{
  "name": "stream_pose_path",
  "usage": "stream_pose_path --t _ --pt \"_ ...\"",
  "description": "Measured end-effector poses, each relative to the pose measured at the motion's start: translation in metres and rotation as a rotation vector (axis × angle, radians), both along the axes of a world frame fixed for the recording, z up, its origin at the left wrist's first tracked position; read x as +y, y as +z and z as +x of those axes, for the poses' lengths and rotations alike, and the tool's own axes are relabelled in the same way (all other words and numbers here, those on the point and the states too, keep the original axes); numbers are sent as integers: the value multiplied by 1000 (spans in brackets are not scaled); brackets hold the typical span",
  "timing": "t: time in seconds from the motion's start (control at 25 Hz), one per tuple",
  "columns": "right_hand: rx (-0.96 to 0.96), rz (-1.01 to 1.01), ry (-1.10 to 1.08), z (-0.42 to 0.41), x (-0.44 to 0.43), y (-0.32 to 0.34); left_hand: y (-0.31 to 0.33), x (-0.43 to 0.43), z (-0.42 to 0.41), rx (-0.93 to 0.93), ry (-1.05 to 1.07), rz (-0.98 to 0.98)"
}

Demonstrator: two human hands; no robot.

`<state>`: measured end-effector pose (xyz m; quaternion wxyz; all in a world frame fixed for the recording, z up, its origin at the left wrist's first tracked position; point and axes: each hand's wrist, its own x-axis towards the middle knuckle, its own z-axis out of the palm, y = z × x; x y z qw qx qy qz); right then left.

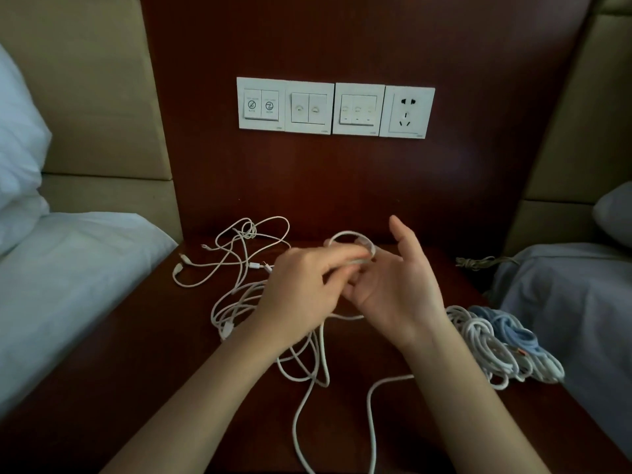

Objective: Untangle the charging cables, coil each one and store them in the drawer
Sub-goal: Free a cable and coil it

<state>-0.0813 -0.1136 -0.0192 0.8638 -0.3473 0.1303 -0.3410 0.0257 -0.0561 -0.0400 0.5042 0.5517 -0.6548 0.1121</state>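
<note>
Trailing off the nightstand's point(164, 378) front edge are two runs of white cable point(301, 415) with a smooth round jacket, rising to the hands. Left hand point(301, 285) is over nightstand centre, fingers curled, pinching a small loop point(352, 238) of that cable; motion blur there. Right hand point(396, 289) is touching it, palm turned left, fingers splayed and mostly straight, loop resting against them. Can't tell if any finger hooks it.

At the nightstand's right edge is a bundle point(478, 340) of coiled white cables, touching a pale blue hank point(506, 325). Back-left of the nightstand is a tangle point(239, 254) of thin white cables in loose open loops, small plugs showing. The top is dark red-brown glossy wood. Behind the nightstand is matching wood wall panelling with a switch panel point(335, 107): four white square plastic plates, the rightmost a socket. White bedding point(51, 285) lies left of the nightstand.
</note>
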Motion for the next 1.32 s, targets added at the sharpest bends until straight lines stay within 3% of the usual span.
stream_pose_path --t 0.12,0.28,0.44,0.56,0.76,0.88,0.96,1.08,1.24,1.32 --pt "-72 135 -56 -1 -4 -3 -8 -4 -1 -117 -20 29" --pt "-204 304 -96 1 -11 -9 -8 -1 -4 61 -223 130" --pt "-250 227 -231 7 -17 -10 -7 -2 -5 138 -359 204" --pt "-243 149 -331 6 -19 -7 -5 2 -3 109 -330 242" --pt "-326 233 -389 2 -22 -4 -13 4 -3 -188 -226 265" --pt "-394 303 -385 -3 -24 -3 -10 2 -1 -64 -258 212" --pt "-399 309 -376 -11 -27 -2 -5 4 14 -16 -202 396" --pt "-286 222 -337 -17 -28 0 -7 7 41 -156 -156 707" --pt "25 39 -237 -12 -24 -4 -5 5 41 185 -166 526" --pt "125 -30 -211 -8 -23 -8 4 10 40 404 -295 450"
